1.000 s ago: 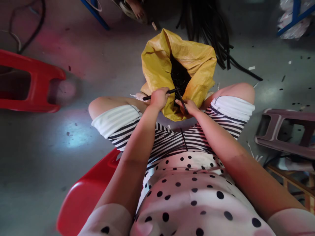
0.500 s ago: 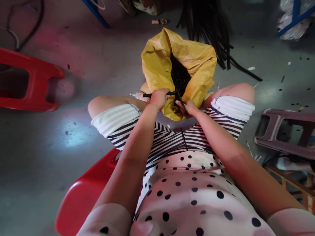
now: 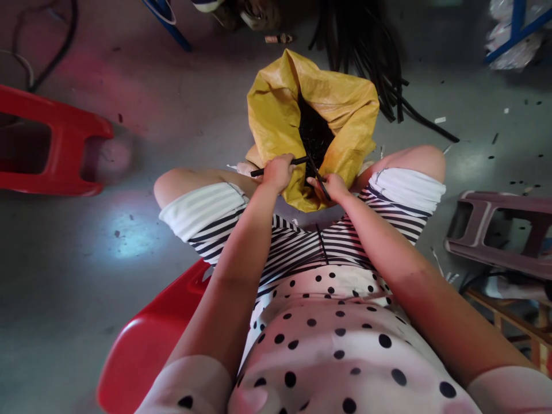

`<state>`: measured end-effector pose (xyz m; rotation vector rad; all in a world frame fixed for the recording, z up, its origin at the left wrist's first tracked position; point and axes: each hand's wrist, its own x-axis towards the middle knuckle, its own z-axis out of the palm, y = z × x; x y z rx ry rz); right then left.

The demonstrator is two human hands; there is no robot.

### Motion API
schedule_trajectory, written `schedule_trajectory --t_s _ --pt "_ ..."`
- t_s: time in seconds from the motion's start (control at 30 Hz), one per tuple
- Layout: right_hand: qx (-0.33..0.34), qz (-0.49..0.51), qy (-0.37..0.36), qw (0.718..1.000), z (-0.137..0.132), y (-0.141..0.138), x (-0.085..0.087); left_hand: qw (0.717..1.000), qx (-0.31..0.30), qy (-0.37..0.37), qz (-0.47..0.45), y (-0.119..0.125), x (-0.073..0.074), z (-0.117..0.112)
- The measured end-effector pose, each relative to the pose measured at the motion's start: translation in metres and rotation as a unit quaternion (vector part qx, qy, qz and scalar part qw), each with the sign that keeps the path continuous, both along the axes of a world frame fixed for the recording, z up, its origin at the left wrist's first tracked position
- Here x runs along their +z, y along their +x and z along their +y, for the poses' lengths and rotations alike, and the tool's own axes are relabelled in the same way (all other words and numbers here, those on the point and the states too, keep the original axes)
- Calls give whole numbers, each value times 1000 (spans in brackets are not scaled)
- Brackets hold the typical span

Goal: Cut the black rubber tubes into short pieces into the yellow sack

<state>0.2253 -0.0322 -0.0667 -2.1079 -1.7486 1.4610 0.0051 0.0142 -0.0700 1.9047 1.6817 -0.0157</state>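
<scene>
My left hand (image 3: pixel 279 172) is closed around a thin black tube (image 3: pixel 257 172), which sticks out on both sides of the fist. The tube's right end reaches over the mouth of a yellow woven bag (image 3: pixel 273 109). In my right hand (image 3: pixel 335 188) is a pair of dark scissors (image 3: pixel 319 183), with the blades pointing up and left and meeting that tube end. Small black pieces (image 3: pixel 317 135) lie inside the bag, whose rim is rolled outward. The bag stands between my knees, below both hands.
Long black tubes (image 3: pixel 362 52) lie in a bundle behind the bag. A red stool (image 3: pixel 64 144) stands at left and a purplish-grey stool (image 3: pixel 470 224) at right. Another person's shoes (image 3: pixel 259 14) show at the top, near a blue metal leg (image 3: pixel 172 29). Scraps dot the floor.
The black tube has tilted slightly, its left end lower and its right end higher. My right hand has barely moved. The other person's shoes at the top have shifted.
</scene>
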Motion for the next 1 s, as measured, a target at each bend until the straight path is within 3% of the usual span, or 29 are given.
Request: schedule_trajectory --t_s 0.2,0.67,1.0 --pt "11 39 -41 998 0 1 4 1000 19 16 -4 0 -1 0" --pt "49 10 -41 998 1 -1 8 1000 4 -4 1 6 13 -3" --pt "37 30 -35 998 0 -1 9 1000 10 -2 -16 6 10 -3"
